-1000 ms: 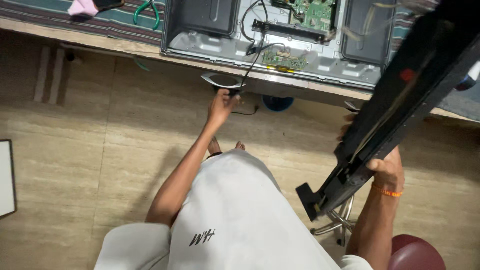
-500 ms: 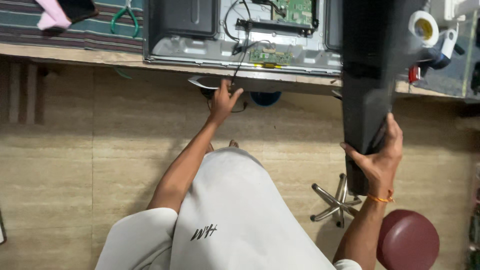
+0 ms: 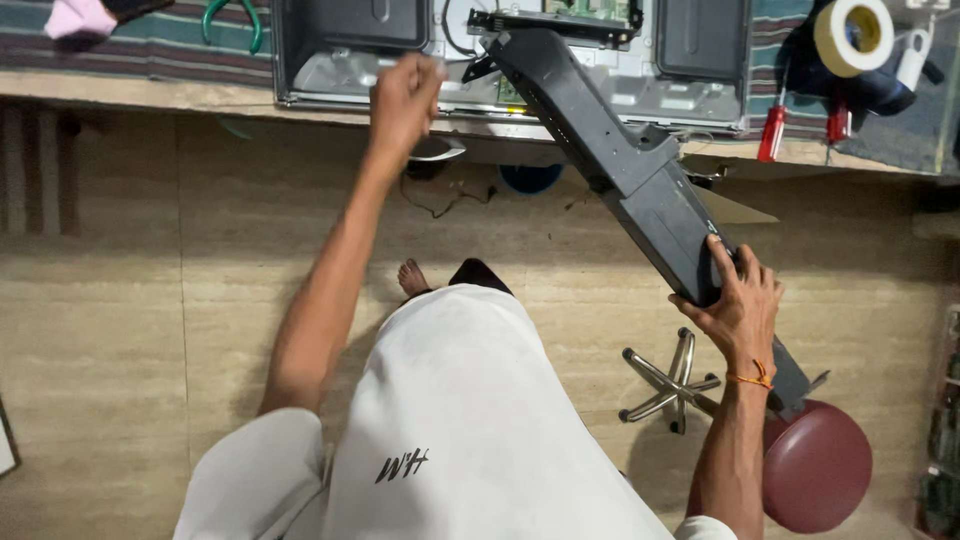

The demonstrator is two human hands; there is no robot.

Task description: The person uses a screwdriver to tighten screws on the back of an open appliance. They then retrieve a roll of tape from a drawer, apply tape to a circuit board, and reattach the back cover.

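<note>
My right hand (image 3: 740, 305) grips the lower part of a long black plastic panel (image 3: 610, 150). The panel slants from my hand up and left, and its far end lies over the opened back of a flat screen set (image 3: 330, 70) on the workbench. My left hand (image 3: 405, 95) is raised at the near edge of that metal chassis. It is motion-blurred, with the fingers curled and nothing seen in them. Black bars and a green circuit board (image 3: 590, 8) show at the top of the chassis.
The wooden bench edge (image 3: 150, 95) runs across the top. On the bench lie green pliers (image 3: 230, 20), a pink cloth (image 3: 80, 18), a roll of tape (image 3: 852, 35) and red-handled screwdrivers (image 3: 772, 135). A maroon stool (image 3: 818, 465) with chrome legs (image 3: 672, 380) stands at my right.
My right hand swung the black panel from upright at the right to slanting over the chassis. My left hand rose from under the bench edge to the chassis rim.
</note>
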